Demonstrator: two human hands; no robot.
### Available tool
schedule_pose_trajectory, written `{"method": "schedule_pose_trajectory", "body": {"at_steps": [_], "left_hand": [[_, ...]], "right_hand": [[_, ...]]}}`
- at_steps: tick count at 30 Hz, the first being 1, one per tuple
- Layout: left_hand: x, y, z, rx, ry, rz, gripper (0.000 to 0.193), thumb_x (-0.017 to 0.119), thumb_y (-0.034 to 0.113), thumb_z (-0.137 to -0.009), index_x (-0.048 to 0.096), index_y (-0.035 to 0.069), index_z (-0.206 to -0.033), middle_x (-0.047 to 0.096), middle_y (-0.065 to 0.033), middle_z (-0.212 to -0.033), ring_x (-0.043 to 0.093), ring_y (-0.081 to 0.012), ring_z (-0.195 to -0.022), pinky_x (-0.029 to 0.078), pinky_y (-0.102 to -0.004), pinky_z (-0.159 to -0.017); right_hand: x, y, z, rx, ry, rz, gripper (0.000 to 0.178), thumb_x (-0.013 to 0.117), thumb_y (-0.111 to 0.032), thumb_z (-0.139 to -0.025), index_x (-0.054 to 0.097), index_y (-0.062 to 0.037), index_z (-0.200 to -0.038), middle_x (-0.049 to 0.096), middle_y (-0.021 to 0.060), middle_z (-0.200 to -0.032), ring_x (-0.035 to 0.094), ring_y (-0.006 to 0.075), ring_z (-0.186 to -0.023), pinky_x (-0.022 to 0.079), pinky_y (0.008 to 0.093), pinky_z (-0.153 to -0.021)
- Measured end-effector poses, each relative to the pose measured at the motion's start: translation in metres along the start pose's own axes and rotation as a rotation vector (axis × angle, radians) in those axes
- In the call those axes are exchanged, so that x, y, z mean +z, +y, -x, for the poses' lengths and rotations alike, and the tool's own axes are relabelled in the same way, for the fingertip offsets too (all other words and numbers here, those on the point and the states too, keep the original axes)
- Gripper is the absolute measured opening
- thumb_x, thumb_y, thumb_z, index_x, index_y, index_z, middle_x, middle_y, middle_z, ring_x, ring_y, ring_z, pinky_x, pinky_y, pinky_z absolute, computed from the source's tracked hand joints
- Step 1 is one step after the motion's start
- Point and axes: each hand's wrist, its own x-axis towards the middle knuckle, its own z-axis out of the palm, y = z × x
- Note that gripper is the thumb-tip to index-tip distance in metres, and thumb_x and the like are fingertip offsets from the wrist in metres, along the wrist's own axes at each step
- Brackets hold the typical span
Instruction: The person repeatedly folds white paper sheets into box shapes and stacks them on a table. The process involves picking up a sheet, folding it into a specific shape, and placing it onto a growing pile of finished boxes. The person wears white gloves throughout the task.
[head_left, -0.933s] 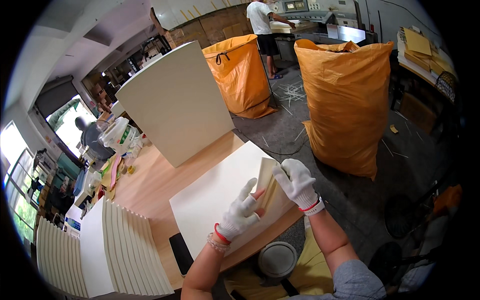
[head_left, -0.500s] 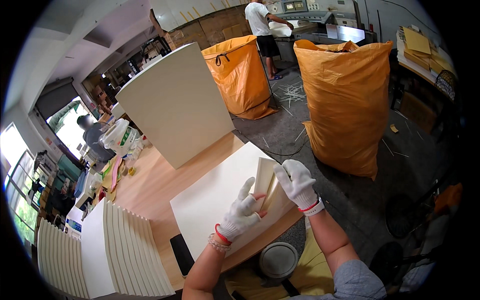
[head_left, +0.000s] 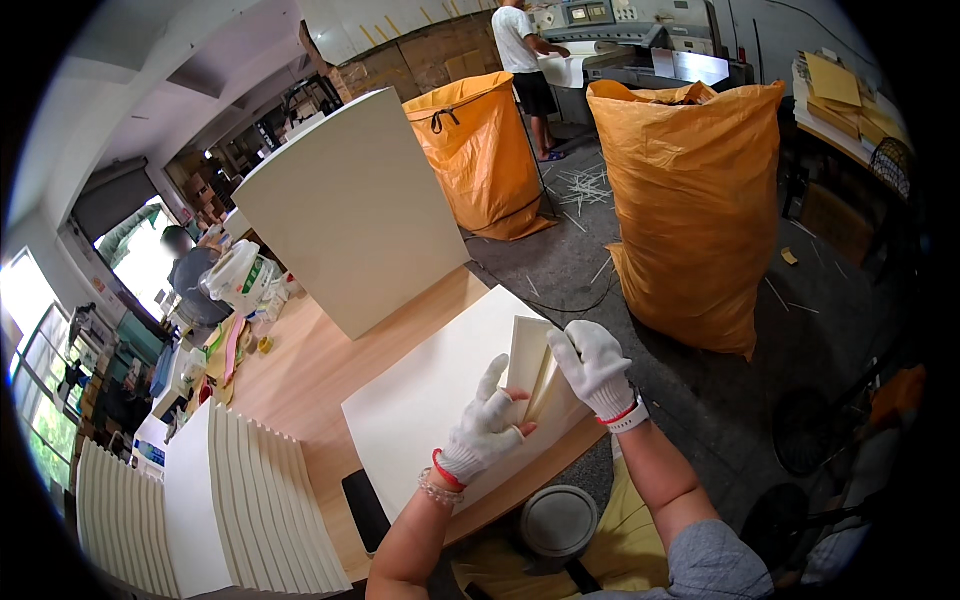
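A narrow, folded white cardboard piece [head_left: 527, 355] with raised sides stands tilted over a large white sheet of board [head_left: 420, 390] on the wooden table. My left hand [head_left: 480, 430], in a white knit glove with some fingertips bare, grips its lower left side. At its upper right edge my right hand [head_left: 595, 368], gloved too, has thumb and fingers closed on the piece. How the right fingertips sit behind it is hidden.
A tall off-white panel [head_left: 350, 210] stands on the wooden table [head_left: 300, 350]. Stacked folded boards [head_left: 260, 500] are at left, beside a black phone [head_left: 365, 510]. Orange sacks [head_left: 690, 210] stand beyond, with paper strips on the floor. A round lidded tin [head_left: 558, 520] is near me.
My hands and the cardboard piece stay almost in place; the piece is turned very slightly. The far person at the machine has shifted the white sheet there.
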Motion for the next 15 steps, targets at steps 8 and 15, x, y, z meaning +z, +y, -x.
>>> {"method": "schedule_pose_trajectory", "body": {"at_steps": [8,15], "left_hand": [[-0.004,-0.009,-0.003,0.108,-0.129,-0.082,0.043,0.078,0.005,-0.081,0.065,0.007,-0.121,0.042,-0.0258,-0.154,0.069,-0.0377,-0.101,0.057,-0.0405,-0.082],[0.004,-0.006,0.0,0.003,0.018,-0.016,0.043,0.083,0.009,-0.079,0.065,0.007,-0.118,0.043,-0.027,-0.153,0.068,-0.0392,-0.104,0.057,-0.0413,-0.085]], "right_hand": [[-0.003,-0.001,0.0,-0.012,-0.039,-0.017,0.011,0.062,-0.014,-0.099,0.065,-0.0041,-0.095,0.052,0.0135,-0.077,0.057,0.0334,-0.073,0.045,0.0454,-0.063],[-0.003,0.0,0.001,-0.003,-0.052,0.035,0.014,0.063,-0.015,-0.099,0.063,-0.0035,-0.091,0.052,0.0138,-0.077,0.057,0.0342,-0.072,0.045,0.0452,-0.064]]}}
